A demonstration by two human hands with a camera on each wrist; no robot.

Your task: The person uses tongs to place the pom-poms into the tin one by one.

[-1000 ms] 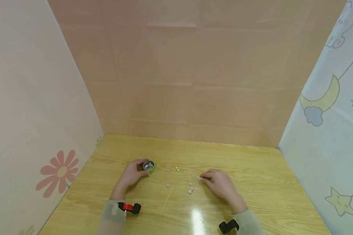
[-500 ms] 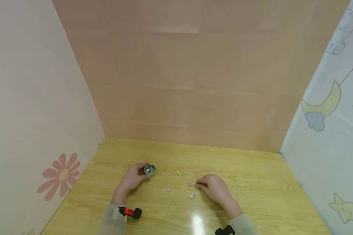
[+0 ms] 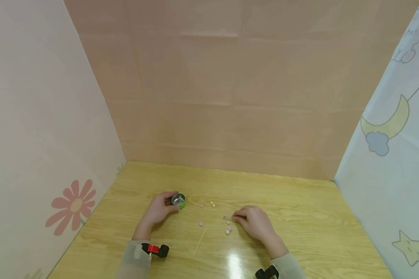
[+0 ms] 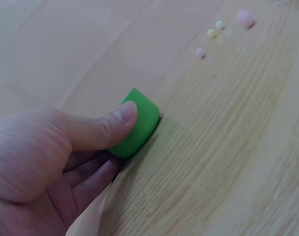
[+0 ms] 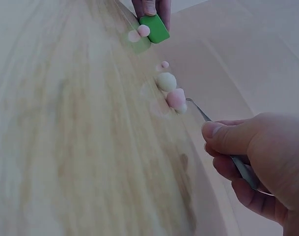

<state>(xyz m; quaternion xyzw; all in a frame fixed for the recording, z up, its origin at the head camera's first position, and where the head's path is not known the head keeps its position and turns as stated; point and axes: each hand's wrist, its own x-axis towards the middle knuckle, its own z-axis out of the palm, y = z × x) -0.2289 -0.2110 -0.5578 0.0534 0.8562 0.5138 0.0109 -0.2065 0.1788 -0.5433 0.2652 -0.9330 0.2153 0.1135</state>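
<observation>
My left hand [image 3: 158,209] grips a small round cup [image 3: 183,205], green outside and shiny metal inside. In the left wrist view, the thumb presses the green wall of this cup while fingers reach behind and below it. My right hand [image 3: 256,223] pinches metal tweezers [image 5: 244,172] between thumb and fingers, tips pointing left. In the head view the tips are right at a small pink ball [image 3: 224,217]. Just nearer the body lie a small pale ball [image 3: 228,223], a pink ball [image 3: 229,229] and a larger cream ball [image 3: 227,232].
Between the hands, a pink ball [image 3: 201,224] lies on the wooden table [image 3: 283,193]. Farther back are a small pink ball [image 3: 201,205], a yellow ball [image 3: 212,202] and a whitish ball [image 3: 213,205]. A thin pale stick [image 3: 200,240] lies in front. Patterned sheets surround the table.
My right hand has moved slightly left and toward the body, bringing the tweezer tips to the small pink ball. My left hand keeps its hold on the cup. The head view has shifted slightly.
</observation>
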